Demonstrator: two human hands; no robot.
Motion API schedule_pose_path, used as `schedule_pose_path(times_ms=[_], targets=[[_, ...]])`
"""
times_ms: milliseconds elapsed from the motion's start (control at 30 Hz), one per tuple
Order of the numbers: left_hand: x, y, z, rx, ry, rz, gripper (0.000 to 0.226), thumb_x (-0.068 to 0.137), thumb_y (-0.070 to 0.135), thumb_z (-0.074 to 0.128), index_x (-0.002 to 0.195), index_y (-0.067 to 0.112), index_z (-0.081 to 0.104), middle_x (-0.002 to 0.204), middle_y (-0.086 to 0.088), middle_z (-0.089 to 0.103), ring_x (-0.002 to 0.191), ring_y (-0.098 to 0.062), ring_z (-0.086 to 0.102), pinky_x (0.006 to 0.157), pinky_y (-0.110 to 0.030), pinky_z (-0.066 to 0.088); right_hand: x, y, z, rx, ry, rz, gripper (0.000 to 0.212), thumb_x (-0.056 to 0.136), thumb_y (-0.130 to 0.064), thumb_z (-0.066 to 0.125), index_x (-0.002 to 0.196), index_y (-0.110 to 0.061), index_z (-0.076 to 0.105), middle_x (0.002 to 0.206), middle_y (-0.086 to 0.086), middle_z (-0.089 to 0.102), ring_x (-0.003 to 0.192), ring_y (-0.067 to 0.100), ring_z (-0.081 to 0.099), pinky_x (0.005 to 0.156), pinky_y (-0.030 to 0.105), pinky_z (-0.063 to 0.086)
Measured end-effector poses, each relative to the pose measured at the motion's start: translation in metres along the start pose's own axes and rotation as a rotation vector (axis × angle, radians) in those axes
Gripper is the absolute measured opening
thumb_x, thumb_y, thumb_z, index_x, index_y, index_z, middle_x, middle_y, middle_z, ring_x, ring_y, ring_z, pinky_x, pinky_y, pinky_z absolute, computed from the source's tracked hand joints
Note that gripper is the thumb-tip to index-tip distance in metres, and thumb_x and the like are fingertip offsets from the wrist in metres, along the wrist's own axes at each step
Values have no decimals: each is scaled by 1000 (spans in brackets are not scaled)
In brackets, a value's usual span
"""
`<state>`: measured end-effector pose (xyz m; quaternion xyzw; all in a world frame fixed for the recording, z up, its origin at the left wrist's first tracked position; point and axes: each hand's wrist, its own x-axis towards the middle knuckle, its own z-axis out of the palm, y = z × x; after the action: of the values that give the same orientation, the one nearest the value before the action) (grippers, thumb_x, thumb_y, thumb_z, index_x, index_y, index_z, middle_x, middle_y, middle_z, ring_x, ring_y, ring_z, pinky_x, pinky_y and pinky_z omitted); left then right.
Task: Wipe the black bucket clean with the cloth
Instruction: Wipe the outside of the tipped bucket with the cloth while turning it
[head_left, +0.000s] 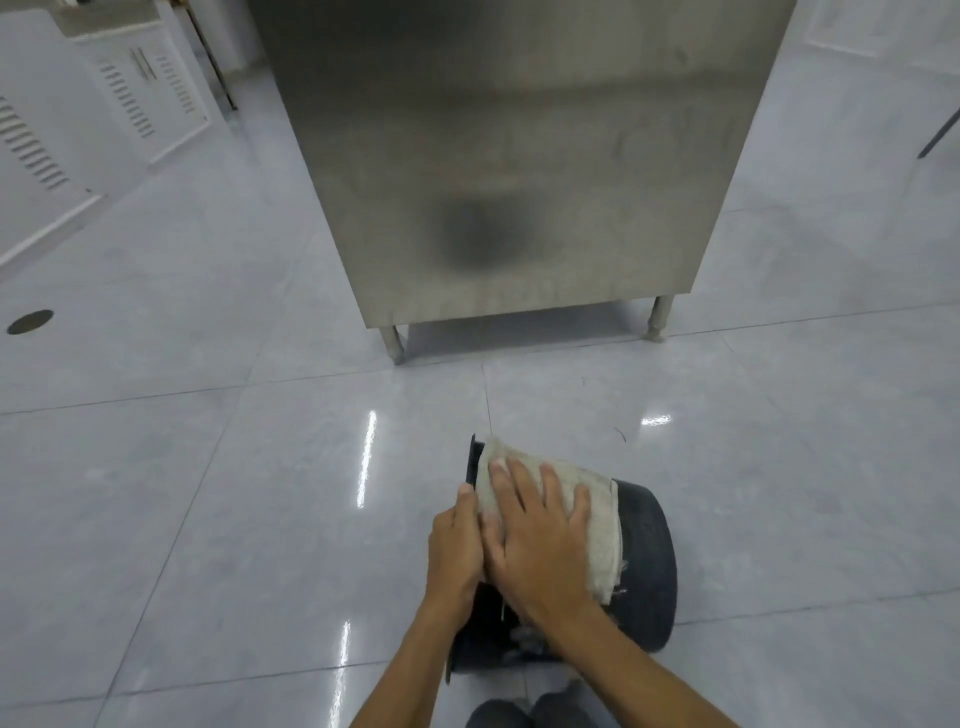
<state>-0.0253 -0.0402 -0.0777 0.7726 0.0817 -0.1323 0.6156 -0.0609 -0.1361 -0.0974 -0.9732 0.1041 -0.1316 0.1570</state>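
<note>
The black bucket (647, 566) lies on its side on the tiled floor at the bottom centre, its rim pointing left. A pale grey cloth (597, 514) is draped over its upper side. My right hand (535, 540) lies flat on the cloth with fingers spread, pressing it onto the bucket. My left hand (454, 545) holds the bucket's left side near the rim, thumb up against the cloth's edge. Its fingers are hidden behind the bucket.
A stainless steel cabinet (519, 156) on short legs stands just beyond the bucket. White louvred cabinets (104, 104) line the far left. A round floor drain (30, 321) sits at the left. My knees (530, 714) show at the bottom edge.
</note>
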Motion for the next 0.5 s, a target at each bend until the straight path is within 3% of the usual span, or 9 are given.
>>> schedule_pose_path(times_ms=[100, 167, 233, 300, 333, 400, 500], targets=[[2, -5, 1, -8, 7, 33, 66, 104, 52, 28, 86, 8, 73, 78, -14, 72, 79, -34, 69, 76, -51, 57, 28, 5, -5, 2, -75, 112, 62, 98, -51, 29, 151, -27, 50, 154, -3, 53, 137, 32, 49, 111, 68, 28], [2, -7, 1, -10, 4, 20, 64, 104, 52, 28, 88, 8, 72, 78, -14, 72, 78, -32, 70, 74, -43, 59, 46, 14, -7, -3, -177, 138, 63, 96, -53, 24, 148, -31, 51, 149, -6, 56, 130, 29, 51, 108, 65, 29], [-3, -7, 0, -15, -5, 17, 63, 104, 51, 28, 85, 9, 71, 75, -11, 72, 73, -26, 70, 65, -32, 59, 68, 32, -10, 80, -317, 201, 57, 91, -56, 19, 124, -37, 62, 130, -4, 65, 118, 30, 58, 103, 61, 34], [-12, -12, -1, -20, -10, 25, 64, 103, 51, 29, 84, 4, 69, 74, -12, 71, 72, -28, 70, 65, -36, 59, 90, 52, -15, 162, -490, 316, 54, 87, -59, 18, 96, -32, 64, 102, 0, 66, 99, 30, 60, 92, 50, 37], [-15, -14, -1, -23, -9, 32, 65, 103, 51, 29, 85, 1, 67, 74, -14, 70, 73, -31, 68, 67, -41, 58, 97, 60, -16, 165, -560, 358, 54, 90, -59, 20, 98, -32, 66, 98, 0, 62, 94, 28, 57, 88, 46, 35], [-17, -17, -4, -21, -10, 47, 67, 102, 51, 29, 87, -3, 65, 75, -16, 68, 75, -34, 67, 70, -45, 58, 104, 68, -13, 127, -614, 370, 55, 94, -57, 22, 111, -33, 68, 105, 3, 61, 93, 28, 53, 87, 45, 34], [-15, -17, -6, -33, -33, 50, 64, 102, 51, 29, 88, 1, 68, 77, -13, 71, 75, -28, 69, 71, -41, 58, 94, 64, -9, 125, -522, 280, 56, 91, -55, 16, 109, -34, 65, 115, 3, 70, 94, 28, 57, 88, 46, 35]])
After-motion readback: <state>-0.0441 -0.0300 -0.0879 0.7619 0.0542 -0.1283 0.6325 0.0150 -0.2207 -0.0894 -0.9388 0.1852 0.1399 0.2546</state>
